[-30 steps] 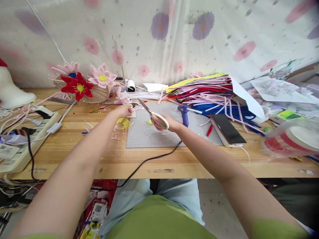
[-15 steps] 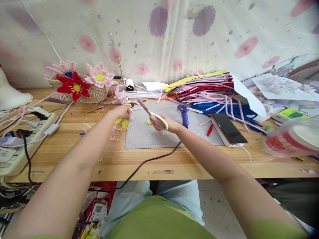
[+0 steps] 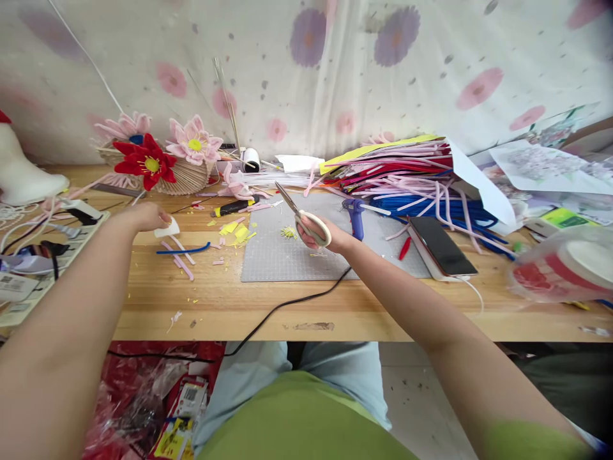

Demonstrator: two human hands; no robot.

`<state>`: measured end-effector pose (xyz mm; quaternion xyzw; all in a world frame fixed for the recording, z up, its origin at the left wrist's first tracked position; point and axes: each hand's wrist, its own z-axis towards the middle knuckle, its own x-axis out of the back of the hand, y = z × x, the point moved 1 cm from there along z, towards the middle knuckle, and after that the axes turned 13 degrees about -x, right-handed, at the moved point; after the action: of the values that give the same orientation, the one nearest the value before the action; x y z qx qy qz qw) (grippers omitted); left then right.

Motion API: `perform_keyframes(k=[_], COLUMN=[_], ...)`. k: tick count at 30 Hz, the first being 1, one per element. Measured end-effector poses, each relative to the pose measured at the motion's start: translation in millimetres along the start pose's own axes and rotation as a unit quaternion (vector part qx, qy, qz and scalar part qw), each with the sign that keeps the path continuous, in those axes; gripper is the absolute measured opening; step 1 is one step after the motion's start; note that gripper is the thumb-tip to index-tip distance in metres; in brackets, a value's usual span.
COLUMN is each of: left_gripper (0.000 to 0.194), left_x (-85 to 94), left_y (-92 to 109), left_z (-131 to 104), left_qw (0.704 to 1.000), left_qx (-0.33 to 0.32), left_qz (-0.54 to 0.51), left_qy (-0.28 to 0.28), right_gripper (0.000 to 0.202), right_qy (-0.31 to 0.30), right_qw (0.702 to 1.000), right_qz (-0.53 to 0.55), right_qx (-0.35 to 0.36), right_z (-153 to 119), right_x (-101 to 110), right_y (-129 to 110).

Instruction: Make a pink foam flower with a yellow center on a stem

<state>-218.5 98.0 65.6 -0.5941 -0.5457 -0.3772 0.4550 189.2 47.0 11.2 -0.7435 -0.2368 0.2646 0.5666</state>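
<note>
In my right hand (image 3: 311, 235) is a pair of scissors (image 3: 320, 228) with cream handles, its blades pointing up and left over the grey cutting mat (image 3: 268, 265). A small yellow fringed piece (image 3: 288, 232) lies on the mat just left of that hand. My left hand (image 3: 152, 217) is closed on a small white piece (image 3: 167, 228), which looks like paper or card, above the wooden table at the left. Right by it are a blue pipe cleaner piece (image 3: 184, 250) and pink pipe cleaner pieces (image 3: 182, 267). Yellow scraps (image 3: 234, 231) are scattered beside the mat.
A purple glue gun (image 3: 355, 217) rests on the mat, its black cord (image 3: 287, 309) crossing the table's front. Pipe cleaner bundles (image 3: 397, 172) and a phone (image 3: 443, 246) are at the right. Fluffy flowers (image 3: 152, 165) stand back left, behind a power strip (image 3: 43, 291).
My left hand has moved left, from the mat's edge to over the scraps, and the white piece now shows in it. The scissors have shifted slightly in view, still in my right hand.
</note>
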Motion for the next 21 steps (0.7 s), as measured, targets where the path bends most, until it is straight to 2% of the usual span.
perform_keyframes(k=[2,3,5,7,9,11,14,17,21], left_gripper=[0.016,0.017,0.02,0.025,0.029,0.031,0.044,0.043,0.035], left_x=[-4.1,-4.1,-2.5,-4.4,-13.9,-29.8,-54.2,-67.0,-70.3], left_y=[3.7,13.0,46.1,94.6,150.6,204.6,264.7,295.2,311.3], left_z=[-4.3,-7.5,-16.3,-27.9,-41.1,-53.8,-67.5,-73.3,-73.8], left_qw=[1.0,0.999,0.993,0.976,0.95,0.924,0.905,0.906,0.908], left_qx=[0.005,0.015,0.004,-0.064,-0.159,-0.246,-0.286,-0.259,-0.251], left_qz=[0.008,0.011,-0.019,-0.099,-0.183,-0.24,-0.291,-0.308,-0.307], left_qy=[0.009,0.034,0.117,0.185,0.199,0.167,0.118,0.132,0.137], right_gripper=[0.039,0.039,0.039,0.04,0.04,0.04,0.04,0.042,0.045], right_qy=[0.002,0.002,0.003,0.006,0.01,0.018,0.029,0.036,0.04], right_qw=[1.0,0.999,0.998,0.997,0.997,0.996,0.996,0.995,0.994], right_qz=[0.023,0.035,0.057,0.071,0.08,0.086,0.086,0.089,0.1], right_qx=[0.009,0.014,0.02,0.019,0.018,0.019,0.026,0.011,-0.007], right_z=[4.7,7.3,11.9,15.3,17.0,17.0,14.2,10.0,6.5], right_x=[-0.5,-0.7,-1.1,-1.4,-1.7,-1.9,-2.2,-2.5,-2.5], right_y=[0.2,0.4,0.7,0.7,0.2,-1.1,-4.5,-8.1,-9.1])
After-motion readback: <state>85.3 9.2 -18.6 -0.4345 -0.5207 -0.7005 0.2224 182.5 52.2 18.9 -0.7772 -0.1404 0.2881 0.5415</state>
